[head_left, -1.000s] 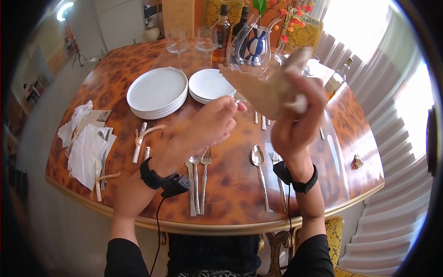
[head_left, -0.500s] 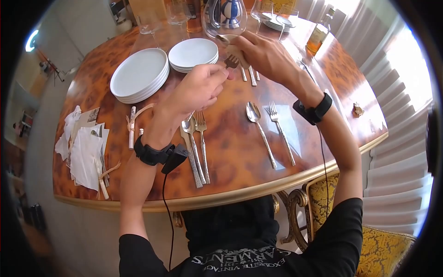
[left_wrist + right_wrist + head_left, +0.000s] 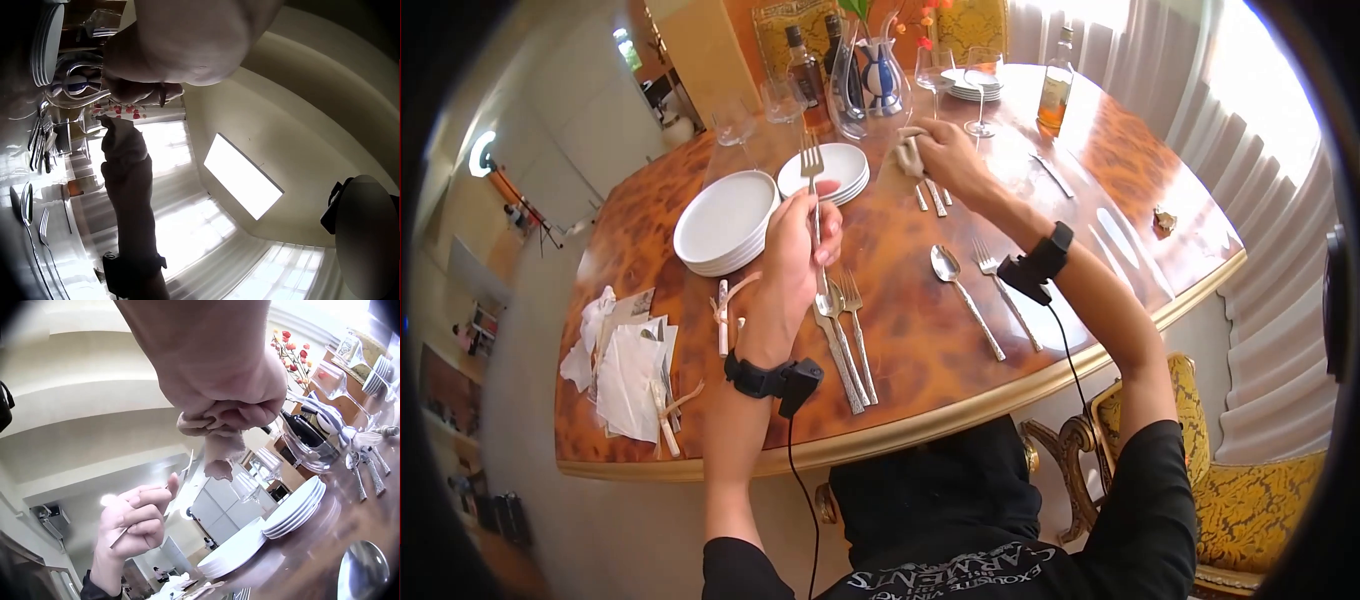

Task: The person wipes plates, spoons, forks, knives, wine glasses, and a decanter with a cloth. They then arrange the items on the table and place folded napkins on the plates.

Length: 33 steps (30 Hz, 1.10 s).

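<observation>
As windows (image 3: 1262, 110) brighten the glossy table (image 3: 915, 360), left grip (image 3: 800, 245) pinches fork (image 3: 811, 165), right (image 3: 956, 157) clutches cloth (image 3: 909, 158).

Black shirt (image 3: 1050, 572) | lettering warped at frame edge | apparently "EXQUISITE VINTAGE" | "GARMENTS" | smaller line between unreadable

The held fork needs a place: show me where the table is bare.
Bare: between the near cutlery trio and the spoon right of it, where the held fork should fit; also between the neighbouring fork and the crumpled object, partly under the right arm. Crowded: far end, bottles and glasses; left side, plates and papers.
</observation>
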{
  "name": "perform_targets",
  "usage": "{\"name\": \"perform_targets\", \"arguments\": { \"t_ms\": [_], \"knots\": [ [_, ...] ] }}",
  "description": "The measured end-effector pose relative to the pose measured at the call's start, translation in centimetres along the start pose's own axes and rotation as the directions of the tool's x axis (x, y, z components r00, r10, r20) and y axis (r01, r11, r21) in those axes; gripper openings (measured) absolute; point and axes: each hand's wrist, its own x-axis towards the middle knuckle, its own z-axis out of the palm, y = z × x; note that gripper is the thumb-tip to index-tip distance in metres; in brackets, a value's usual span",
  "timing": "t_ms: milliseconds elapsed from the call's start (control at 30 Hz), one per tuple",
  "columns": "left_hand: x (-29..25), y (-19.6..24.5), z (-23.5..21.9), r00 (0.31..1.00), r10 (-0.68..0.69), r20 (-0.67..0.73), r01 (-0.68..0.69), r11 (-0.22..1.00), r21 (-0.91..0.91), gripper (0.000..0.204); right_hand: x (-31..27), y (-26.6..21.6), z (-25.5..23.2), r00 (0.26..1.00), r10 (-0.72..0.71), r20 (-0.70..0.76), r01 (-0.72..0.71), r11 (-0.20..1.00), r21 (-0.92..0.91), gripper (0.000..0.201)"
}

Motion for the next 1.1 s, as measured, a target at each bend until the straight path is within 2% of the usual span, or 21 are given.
{"name": "perform_targets", "arguments": {
  "t_ms": [67,133,167,200,267,300,333,367,400,433,467,500,567,600,667,700,733,800,833,933,1100],
  "knots": [
    [-1.3,-1.1,-1.1,0.996,-0.06,-0.069,0.06,0.998,-0.005,0.024,0.7,1.6,1.0,0.996,-0.083,0.02,0.085,0.978,-0.19,0.035],
    [-2.5,-1.9,-2.2,0.996,-0.053,-0.068,0.052,0.999,-0.006,0.022,0.4,2.3,1.5,0.992,0.006,0.123,0.03,0.957,-0.289,0.034],
    [-3.0,-2.1,-2.5,0.995,-0.054,-0.079,0.053,0.998,-0.016,0.021,0.3,3.2,2.1,0.991,-0.017,0.131,0.058,0.945,-0.32,0.034],
    [-3.5,-2.2,-2.7,0.997,-0.052,-0.058,0.052,0.999,-0.005,0.021,0.2,4.0,2.7,0.987,0.069,0.148,-0.022,0.954,-0.3,0.035],
    [-3.8,-2.3,-2.5,0.99,-0.075,-0.117,0.068,0.996,-0.057,0.021,-0.2,4.7,3.6,0.97,0.119,0.213,-0.096,0.989,-0.113,0.039],
    [-3.7,-2.5,-2.2,0.992,-0.078,-0.095,0.073,0.996,-0.051,0.021,-0.8,4.4,3.9,0.95,0.212,0.23,-0.204,0.977,-0.058,0.042],
    [-3.4,-2.7,-1.8,0.989,-0.024,-0.146,0.018,0.999,-0.045,0.021,-1.9,3.0,4.1,0.919,0.302,0.254,-0.311,0.95,-0.004,0.045],
    [-3.2,-2.9,-1.5,0.98,0.029,-0.199,-0.038,0.999,-0.039,0.022,-2.6,2.4,4.3,0.905,0.315,0.285,-0.332,0.943,0.012,0.044],
    [-3.1,-3.1,-1.2,0.963,0.084,-0.255,-0.095,0.995,-0.031,0.022,-3.3,2.1,4.4,0.901,0.287,0.326,-0.288,0.956,-0.046,0.042],
    [-2.8,-3.3,-2.3,0.986,0.068,-0.149,-0.073,0.997,-0.03,0.022,-4.6,0.5,3.9,0.897,0.245,0.368,-0.226,0.97,-0.095,0.041],
    [-2.7,-3.2,-1.5,0.987,0.066,-0.145,-0.072,0.997,-0.034,0.022,-5.9,-1.3,3.5,0.886,0.206,0.416,-0.161,0.977,-0.141,0.04],
    [-2.9,-2.8,-0.2,0.982,0.104,-0.159,-0.108,0.994,-0.012,0.022,-6.9,-1.7,3.6,0.886,0.209,0.415,-0.162,0.976,-0.145,0.04],
    [-3.0,-2.4,1.6,0.976,0.151,-0.157,-0.156,0.987,-0.02,0.023,-8.7,-1.9,4.0,0.908,-0.058,0.414,0.063,0.998,0.0,0.034],
    [-3.1,-2.5,2.4,0.976,0.146,-0.162,-0.152,0.988,-0.026,0.023,-9.5,-1.9,4.2,0.907,-0.05,0.418,0.057,0.998,-0.003,0.034],
    [-3.2,-3.0,4.6,0.977,0.208,-0.041,-0.212,0.969,-0.125,0.023,-10.8,-2.2,4.1,0.96,-0.078,0.27,0.065,0.996,0.055,0.026],
    [-3.4,-3.1,5.8,0.977,0.209,-0.033,-0.211,0.965,-0.153,0.027,-11.1,-2.7,3.5,0.953,-0.129,0.274,0.112,0.991,0.074,0.02],
    [-3.5,-3.3,6.5,0.978,0.205,-0.042,-0.21,0.964,-0.164,0.027,-11.3,-3.0,2.9,0.951,-0.12,0.284,0.105,0.992,0.067,0.02],
    [-3.5,-3.6,7.6,0.965,0.259,0.036,-0.254,0.961,-0.107,0.027,-11.4,-3.5,1.4,0.958,-0.092,0.272,0.082,0.995,0.048,0.018],
    [-3.7,-3.8,8.1,0.969,0.246,0.019,-0.241,0.961,-0.136,0.027,-11.6,-4.3,0.5,0.959,-0.065,0.275,0.059,0.998,0.031,0.017],
    [-3.4,-5.4,8.5,0.981,0.193,0.024,-0.185,0.962,-0.202,0.028,-11.6,-3.3,-0.6,0.958,-0.097,0.269,0.116,0.992,-0.053,0.024],
    [-2.5,-7.4,8.6,0.966,0.254,0.055,-0.239,0.952,-0.19,0.03,-11.7,-3.0,-1.1,0.955,-0.072,0.286,0.103,0.99,-0.095,0.023]
  ]
}}
